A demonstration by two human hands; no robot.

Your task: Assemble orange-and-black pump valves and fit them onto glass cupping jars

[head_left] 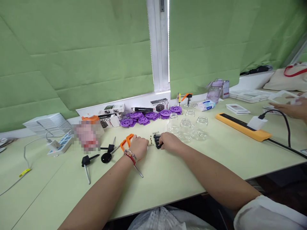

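My left hand [139, 146] rests on the table with its fingers curled closed; what they hold, if anything, is hidden. Beside it lie orange handles [126, 141], and a metal rod [139, 172] sticks out under the wrist. My right hand [169, 142] has its fingers closed at a small group of black plastic parts [157, 140], gripping one at the near end. Between both hands are several tiny brass-coloured pieces [151, 140] and small metal springs [155, 133]. Left of my left hand lie black pieces with metal rods [86, 160] and a round black disc [106, 157].
Clear glass jars [185, 129] stand beyond my right hand. Purple plastic discs [144, 119] and boxes [159, 104] line the wall. An orange power strip [244, 127] lies right, a white one [61, 145] left. Another person's hand [291, 107] is at far right.
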